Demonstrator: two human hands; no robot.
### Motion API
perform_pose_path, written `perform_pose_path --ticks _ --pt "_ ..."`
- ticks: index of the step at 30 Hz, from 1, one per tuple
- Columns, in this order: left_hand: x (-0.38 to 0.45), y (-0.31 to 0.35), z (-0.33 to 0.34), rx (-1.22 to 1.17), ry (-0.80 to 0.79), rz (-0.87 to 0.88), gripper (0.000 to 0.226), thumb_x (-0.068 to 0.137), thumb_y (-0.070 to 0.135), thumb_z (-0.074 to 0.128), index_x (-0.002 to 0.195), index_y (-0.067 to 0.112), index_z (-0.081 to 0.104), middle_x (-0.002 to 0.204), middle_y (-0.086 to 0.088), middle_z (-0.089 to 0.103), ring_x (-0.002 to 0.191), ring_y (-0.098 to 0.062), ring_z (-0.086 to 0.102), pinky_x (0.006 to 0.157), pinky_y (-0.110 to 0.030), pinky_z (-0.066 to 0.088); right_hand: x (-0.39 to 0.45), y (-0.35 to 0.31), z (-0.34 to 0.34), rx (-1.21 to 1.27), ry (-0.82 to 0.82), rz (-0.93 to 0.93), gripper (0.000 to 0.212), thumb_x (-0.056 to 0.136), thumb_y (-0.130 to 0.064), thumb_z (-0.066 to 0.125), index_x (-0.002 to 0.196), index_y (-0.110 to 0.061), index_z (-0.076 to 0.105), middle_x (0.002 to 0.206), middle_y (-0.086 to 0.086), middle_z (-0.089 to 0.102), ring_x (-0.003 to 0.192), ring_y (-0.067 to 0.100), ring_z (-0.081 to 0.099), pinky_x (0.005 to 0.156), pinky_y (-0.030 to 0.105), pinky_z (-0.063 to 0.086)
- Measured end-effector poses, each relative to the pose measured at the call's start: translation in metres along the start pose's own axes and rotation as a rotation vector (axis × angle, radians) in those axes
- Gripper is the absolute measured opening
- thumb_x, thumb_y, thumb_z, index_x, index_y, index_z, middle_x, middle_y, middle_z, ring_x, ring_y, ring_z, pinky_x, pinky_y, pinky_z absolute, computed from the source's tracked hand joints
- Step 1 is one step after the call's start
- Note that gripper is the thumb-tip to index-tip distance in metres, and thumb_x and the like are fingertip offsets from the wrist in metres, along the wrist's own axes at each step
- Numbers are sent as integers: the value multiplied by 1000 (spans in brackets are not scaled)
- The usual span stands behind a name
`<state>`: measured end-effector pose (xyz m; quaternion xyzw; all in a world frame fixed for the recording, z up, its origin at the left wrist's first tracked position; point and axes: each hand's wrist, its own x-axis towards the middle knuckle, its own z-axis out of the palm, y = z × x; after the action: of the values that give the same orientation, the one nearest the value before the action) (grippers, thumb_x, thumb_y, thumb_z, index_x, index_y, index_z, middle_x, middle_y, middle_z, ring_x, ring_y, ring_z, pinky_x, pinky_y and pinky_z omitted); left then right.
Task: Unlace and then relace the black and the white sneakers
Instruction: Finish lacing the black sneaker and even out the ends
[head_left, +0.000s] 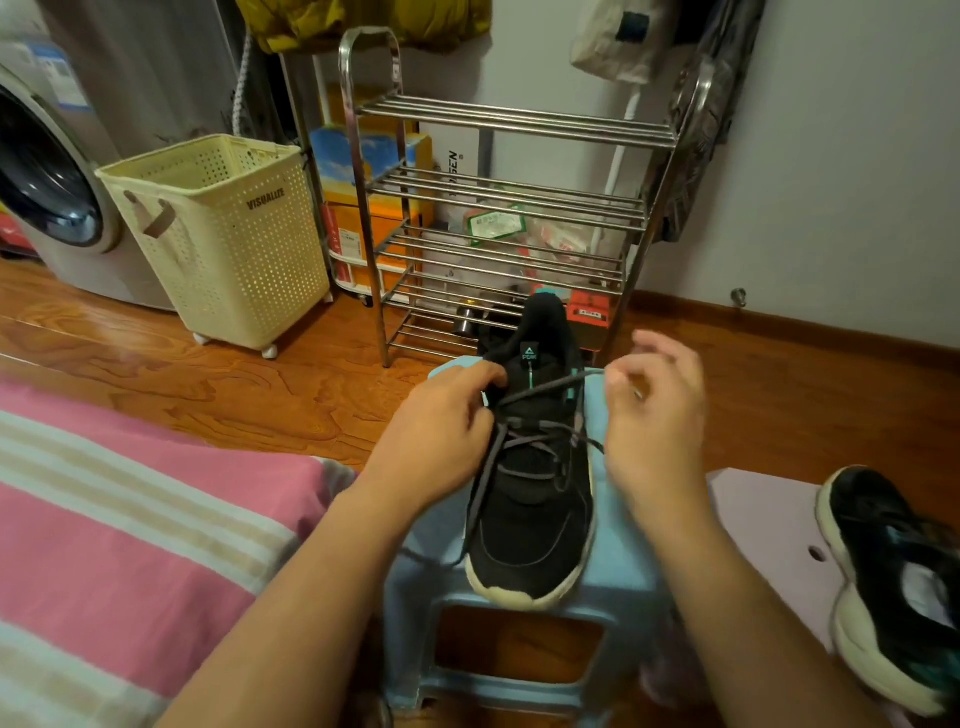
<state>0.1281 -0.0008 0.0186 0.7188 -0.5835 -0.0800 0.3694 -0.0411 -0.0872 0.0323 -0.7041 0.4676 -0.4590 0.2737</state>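
1. Black sneaker (530, 499): stands upright on a light blue plastic stool (613, 587), toe toward the person, heel and raised tongue toward the metal shoe rack (498, 218). The sole is white.
2. Lace (524, 441): dark grey, threaded in crossings through the middle and upper eyelets. One loose end runs down the sneaker's left side and trails over the stool top near the toe.
3. Left hand (441, 421): rests against the upper left side of the sneaker, fingers curled, fingertips at the lace near the top eyelets. The grip appears to pinch the lace there (the exact contact is hidden by the fingers).
4. Right hand (649, 410): held just beside the sneaker's right side, level with the top eyelets. Thumb and forefinger pinch the lace end, which runs taut across the tongue toward the left hand. The other fingers are loosely spread and raised.
5. Second sneaker (893, 587): black with a white sole and teal accents, lies tilted on a pale lilac surface (763, 525) at the right edge of view, well apart from the stool.
6. Surroundings: pink striped bedding (130, 519) at left; a cream laundry basket (218, 234) on castors beside a washing machine (47, 171); wooden floor (260, 384) beneath.
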Motion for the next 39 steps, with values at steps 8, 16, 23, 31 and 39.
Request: perform_pose_path --ticks 8,16,23,31,39 --pt "-6 10 3 -410 -64 -186 48 96 1 53 123 40 60 100 -3 62 70 -15 65 62 -28 58 25 60 -52 -130 -7 467 35 104 -25 51 138 -24 52 140 2 52 125 21 52 106 44 45" --pt "-5 16 2 -356 -43 -191 37 102 7 43 122 32 62 97 -4 62 55 2 55 49 -14 41 0 20 -11 -269 -253 -175 17 101 -26 56 96 -20 71 79 -7 64 76 15 62 61 24 42" --pt "-2 3 -5 -311 38 -194 31 108 23 35 100 30 64 86 6 63 71 -5 57 70 -31 47 26 54 -82 561 484 718 19 104 -18 50 101 -15 68 67 -2 59 60 12 61 70 31 56" --pt "-6 13 4 -279 -75 -105 23 103 26 49 123 34 57 117 10 55 98 1 56 79 -15 44 29 77 -78 -341 131 481 32 107 -34 43 105 -16 70 124 12 54 108 33 55 88 45 46" --pt "-12 7 6 44 -94 -41 34 94 38 54 125 43 43 116 11 48 91 -5 55 80 -40 56 29 96 -94 715 314 985 31 99 -1 31 85 -10 57 65 1 42 47 9 42 54 23 36"
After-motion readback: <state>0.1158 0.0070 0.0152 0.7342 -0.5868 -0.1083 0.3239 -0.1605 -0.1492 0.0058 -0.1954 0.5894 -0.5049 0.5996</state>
